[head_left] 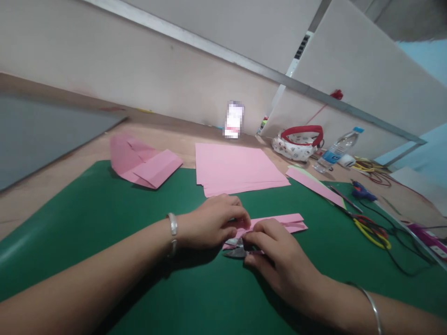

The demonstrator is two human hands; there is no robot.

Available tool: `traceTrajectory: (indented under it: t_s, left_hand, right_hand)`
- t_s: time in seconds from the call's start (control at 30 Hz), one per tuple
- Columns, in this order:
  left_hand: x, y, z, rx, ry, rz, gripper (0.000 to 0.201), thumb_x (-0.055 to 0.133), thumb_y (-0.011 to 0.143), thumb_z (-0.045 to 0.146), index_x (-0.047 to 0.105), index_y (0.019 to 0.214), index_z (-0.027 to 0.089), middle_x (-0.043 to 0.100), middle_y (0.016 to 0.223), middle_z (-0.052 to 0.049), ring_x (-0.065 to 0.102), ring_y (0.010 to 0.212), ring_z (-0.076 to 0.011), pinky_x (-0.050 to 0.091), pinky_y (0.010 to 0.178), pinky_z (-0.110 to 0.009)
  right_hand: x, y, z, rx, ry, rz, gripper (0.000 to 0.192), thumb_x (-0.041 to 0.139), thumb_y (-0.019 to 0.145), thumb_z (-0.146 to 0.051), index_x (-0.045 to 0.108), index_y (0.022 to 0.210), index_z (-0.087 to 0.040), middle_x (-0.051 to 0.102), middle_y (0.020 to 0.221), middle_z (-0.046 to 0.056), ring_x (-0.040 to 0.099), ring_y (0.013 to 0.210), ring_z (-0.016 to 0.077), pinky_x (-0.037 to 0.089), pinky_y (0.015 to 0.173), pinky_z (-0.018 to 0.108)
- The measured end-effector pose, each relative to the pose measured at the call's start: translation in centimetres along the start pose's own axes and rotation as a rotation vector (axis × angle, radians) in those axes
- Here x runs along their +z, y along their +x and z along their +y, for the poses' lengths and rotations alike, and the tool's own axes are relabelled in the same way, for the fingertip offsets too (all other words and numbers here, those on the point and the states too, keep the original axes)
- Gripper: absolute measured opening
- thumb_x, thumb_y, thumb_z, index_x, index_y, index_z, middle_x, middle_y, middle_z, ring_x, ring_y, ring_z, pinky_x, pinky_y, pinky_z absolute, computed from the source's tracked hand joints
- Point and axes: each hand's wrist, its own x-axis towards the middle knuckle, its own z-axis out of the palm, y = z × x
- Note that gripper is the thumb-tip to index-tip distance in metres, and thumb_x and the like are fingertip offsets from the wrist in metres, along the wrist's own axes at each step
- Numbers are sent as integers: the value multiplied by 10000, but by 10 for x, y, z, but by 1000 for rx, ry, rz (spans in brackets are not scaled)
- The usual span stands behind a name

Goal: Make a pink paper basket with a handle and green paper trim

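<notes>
We pinch the pink paper strip (279, 222) flat near the middle of the green mat (104, 223), left hand (209, 222) and right hand (275, 253) both pressed onto its near end, so the fold stays put. Scissors (370, 228) wait by the mat's right edge.

Two bare hands are seen, left hand (209, 223) and right hand (275, 260) (a silver bangle on each wrist). One clear plastic water bottle (335, 150), one stack of pink paper sheets (233, 167) and one yellow-handled pair of scissors (370, 230) are counted.
</notes>
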Motion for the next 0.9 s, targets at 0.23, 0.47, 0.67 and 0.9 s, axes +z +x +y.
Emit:
traceTrajectory:
  t_s: [0.23,0.47,0.67,0.9]
  left_hand:
    - [-1,0,0,-4,3,-1,256,542,798,102,680,990,200,624,1002,-60,560,978,-236,457,849,-357]
    - [0,-1,-1,4,7,-1,286,537,787,86,675,1005,210,620,1003,-49,560,983,-227,458,852,-344]
    - [0,-1,-1,10,4,0,276,547,791,88,679,1003,206,617,998,-54,563,966,-224,460,841,-334]
    - [1,0,-3,13,-1,6,277,540,792,97,677,1006,209,616,1004,-54,561,966,-226,463,840,-343]
  right_hand:
    - [2,2,5,-22,89,26,159,607,854,-118,680,996,-122,607,906,106,523,829,222,453,702,358]
    - [4,4,10,-46,118,60,105,653,841,-117,703,933,-129,633,902,93,546,824,199,451,697,319]
    - [0,4,9,-22,158,53,101,668,829,-101,714,911,-140,652,915,82,562,820,186,453,699,303]
    - [1,4,12,-41,159,67,87,669,838,-124,715,905,-156,656,917,71,569,822,179,453,700,296]
